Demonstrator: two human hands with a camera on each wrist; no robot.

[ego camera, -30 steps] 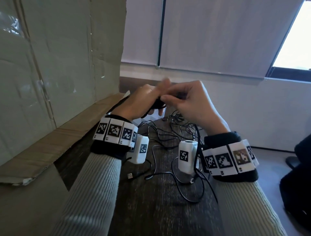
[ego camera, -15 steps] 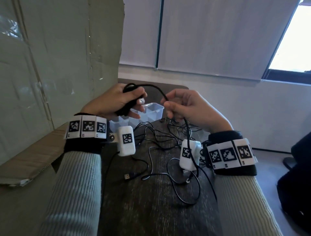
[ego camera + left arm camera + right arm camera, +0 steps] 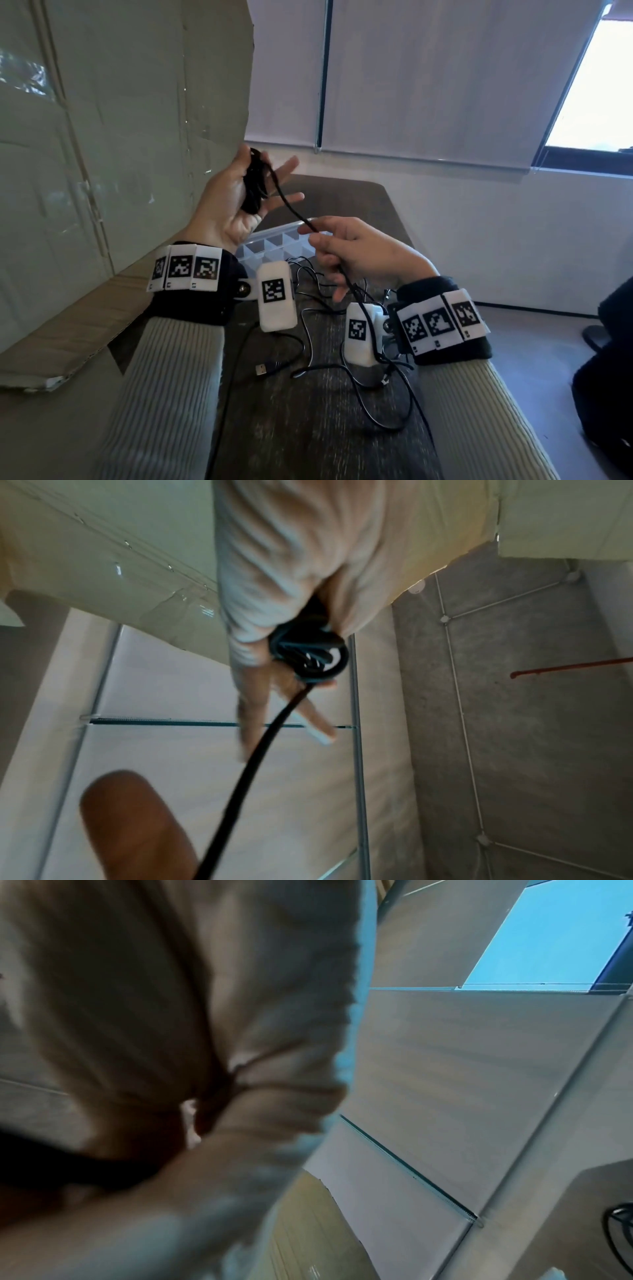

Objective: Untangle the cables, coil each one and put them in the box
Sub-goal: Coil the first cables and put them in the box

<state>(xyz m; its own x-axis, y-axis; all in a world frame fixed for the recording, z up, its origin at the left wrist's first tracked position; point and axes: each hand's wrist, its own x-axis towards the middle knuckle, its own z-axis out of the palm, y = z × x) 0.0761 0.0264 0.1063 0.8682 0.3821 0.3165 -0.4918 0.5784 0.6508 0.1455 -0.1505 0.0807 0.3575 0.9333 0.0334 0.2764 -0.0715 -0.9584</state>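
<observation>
**Cable half coiled between two raised hands**

The left hand [image 3: 228,202] is held palm up, thumb pressing a black coil [image 3: 254,185] against the palm while the fingers [image 3: 287,168] spread out straight. In the left wrist view the coil [image 3: 310,653] sits at the base of the fingers as a tight ring. From it the cable [image 3: 291,209] runs down to the right hand [image 3: 356,255], which pinches it between thumb and forefinger, the other fingers loosely curled. The cable then drops past the right wrist to the loose cables [image 3: 342,363] tangled on the dark table [image 3: 308,428]. The clear, compartmented box [image 3: 274,245] stands on the table just beyond both hands. Cardboard [image 3: 120,137] stands on the left.
</observation>
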